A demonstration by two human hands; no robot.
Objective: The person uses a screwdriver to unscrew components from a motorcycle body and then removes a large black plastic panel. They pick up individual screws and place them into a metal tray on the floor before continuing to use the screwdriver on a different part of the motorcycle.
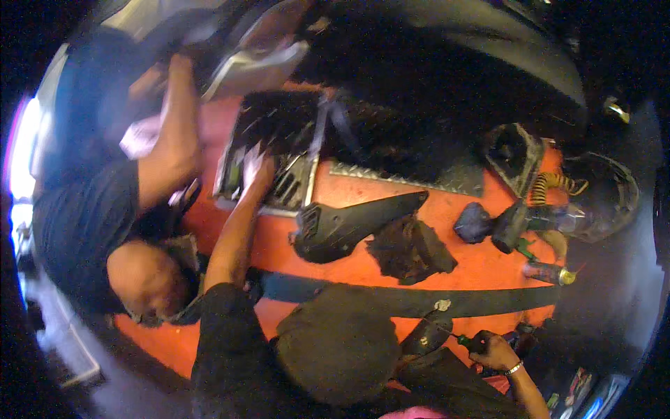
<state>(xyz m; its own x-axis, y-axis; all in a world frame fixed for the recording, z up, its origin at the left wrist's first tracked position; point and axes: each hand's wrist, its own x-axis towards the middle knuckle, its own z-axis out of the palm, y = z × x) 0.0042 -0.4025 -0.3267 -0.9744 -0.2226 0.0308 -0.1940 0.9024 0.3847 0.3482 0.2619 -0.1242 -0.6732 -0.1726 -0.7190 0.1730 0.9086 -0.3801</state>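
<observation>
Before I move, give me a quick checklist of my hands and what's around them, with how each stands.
1. Right hand gripping the green-handled tool: ok, fingers closed around it.
2. Left hand at the tool tray: ok, reaching into it.
3. Left hand's grip: cannot tell, it is blurred.
4. Co-worker's forearm apart from the left hand: ok, a gap shows.
5. Yellow-ended can upright: not ok, it lies on its side.
6. Black cover free of both hands: ok, neither touches it.
</observation>
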